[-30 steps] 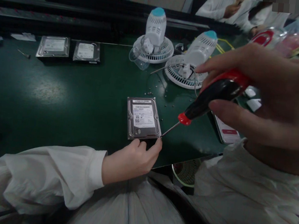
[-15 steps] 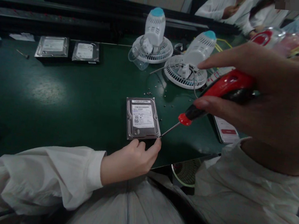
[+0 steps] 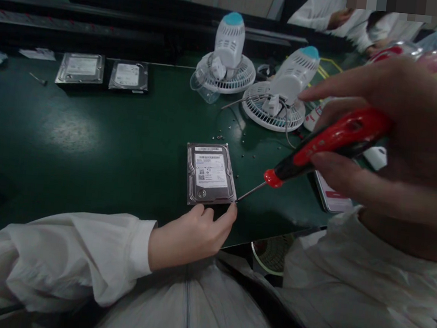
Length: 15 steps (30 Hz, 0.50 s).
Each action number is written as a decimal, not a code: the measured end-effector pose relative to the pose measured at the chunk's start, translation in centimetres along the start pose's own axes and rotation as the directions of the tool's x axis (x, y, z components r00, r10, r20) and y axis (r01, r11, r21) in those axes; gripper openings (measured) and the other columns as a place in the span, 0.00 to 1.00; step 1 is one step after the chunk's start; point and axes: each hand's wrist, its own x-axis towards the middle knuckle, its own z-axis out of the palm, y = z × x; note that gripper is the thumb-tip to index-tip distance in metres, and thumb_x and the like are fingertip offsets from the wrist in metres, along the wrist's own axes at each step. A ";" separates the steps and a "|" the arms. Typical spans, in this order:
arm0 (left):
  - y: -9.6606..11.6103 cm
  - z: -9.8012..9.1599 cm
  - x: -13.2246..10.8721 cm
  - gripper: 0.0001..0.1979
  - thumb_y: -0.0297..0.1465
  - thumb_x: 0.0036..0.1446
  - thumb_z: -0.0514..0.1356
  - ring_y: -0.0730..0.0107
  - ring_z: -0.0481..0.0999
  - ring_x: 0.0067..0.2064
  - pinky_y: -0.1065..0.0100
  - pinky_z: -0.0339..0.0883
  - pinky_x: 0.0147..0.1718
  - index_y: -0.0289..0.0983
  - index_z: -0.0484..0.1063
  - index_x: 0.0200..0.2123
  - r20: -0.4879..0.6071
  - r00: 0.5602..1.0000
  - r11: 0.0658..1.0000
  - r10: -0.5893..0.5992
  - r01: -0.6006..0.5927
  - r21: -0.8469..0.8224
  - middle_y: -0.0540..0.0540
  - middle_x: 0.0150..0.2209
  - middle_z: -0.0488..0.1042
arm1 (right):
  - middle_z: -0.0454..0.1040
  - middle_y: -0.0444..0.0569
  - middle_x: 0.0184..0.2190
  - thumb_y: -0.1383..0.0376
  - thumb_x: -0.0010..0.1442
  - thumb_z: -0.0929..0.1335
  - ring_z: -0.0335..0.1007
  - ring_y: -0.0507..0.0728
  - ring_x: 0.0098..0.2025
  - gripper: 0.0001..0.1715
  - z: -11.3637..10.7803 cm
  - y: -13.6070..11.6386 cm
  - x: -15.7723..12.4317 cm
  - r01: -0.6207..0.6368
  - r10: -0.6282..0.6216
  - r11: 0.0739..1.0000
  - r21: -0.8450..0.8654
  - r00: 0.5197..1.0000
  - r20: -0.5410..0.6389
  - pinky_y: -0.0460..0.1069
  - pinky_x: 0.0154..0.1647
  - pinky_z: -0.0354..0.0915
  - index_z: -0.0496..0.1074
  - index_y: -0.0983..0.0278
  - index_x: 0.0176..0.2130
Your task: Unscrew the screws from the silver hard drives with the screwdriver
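Note:
A silver hard drive (image 3: pixel 210 173) with a white label lies face up on the green table. My left hand (image 3: pixel 194 236) is curled at its near edge, with the index fingertip by the near right corner; the undersides of the fingers are hidden. In my right hand (image 3: pixel 408 156) is a red and black screwdriver (image 3: pixel 332 139), gripped by the handle, with one finger stretched out above it. Its thin shaft slants down to the left, and the tip meets the drive's near right corner beside my left fingertip. Whether a screw sits there is too small to tell.
Small screws (image 3: pixel 220 137) are scattered beyond the drive. Two white fans (image 3: pixel 230 46) stand farther back, and two other hard drives (image 3: pixel 81 67) lie at the back left. Beneath my right hand is a phone (image 3: pixel 333 195). Other people in white sleeves (image 3: pixel 314 11) sit across the table.
My right hand has shifted slightly right, and the screwdriver handle has turned in its fingers. The tip stays at the same corner of the drive. My left hand keeps its place.

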 end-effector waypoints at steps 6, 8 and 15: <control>0.0 0.0 0.0 0.20 0.24 0.66 0.48 0.71 0.74 0.27 0.65 0.63 0.25 0.30 0.76 0.53 -0.004 1.000 1.000 0.005 -0.005 -0.005 0.34 0.60 0.71 | 0.64 0.42 0.21 0.48 0.62 0.68 0.52 0.49 0.21 0.19 -0.2 0.3 -0.4 -0.090 0.073 0.981 -0.170 0.992 -0.106 0.54 0.27 0.55 0.72 0.59 0.43; 0.1 0.1 0.0 0.20 0.25 0.66 0.49 0.71 0.74 0.27 0.65 0.63 0.25 0.30 0.76 0.53 -0.007 1.000 1.000 0.003 -0.003 -0.006 0.34 0.60 0.71 | 0.68 0.44 0.25 0.52 0.63 0.68 0.59 0.50 0.24 0.16 -0.4 0.5 -0.5 -0.078 0.069 0.988 -0.131 0.995 -0.067 0.54 0.27 0.57 0.71 0.59 0.45; 0.2 0.3 -0.2 0.19 0.26 0.66 0.50 0.71 0.72 0.26 0.64 0.64 0.26 0.31 0.76 0.53 -0.022 1.000 1.000 -0.008 0.008 -0.004 0.35 0.60 0.71 | 0.70 0.45 0.23 0.48 0.64 0.63 0.62 0.52 0.22 0.20 -1.1 0.8 -0.3 -0.093 0.100 0.986 -0.137 0.994 0.045 0.55 0.25 0.57 0.71 0.59 0.45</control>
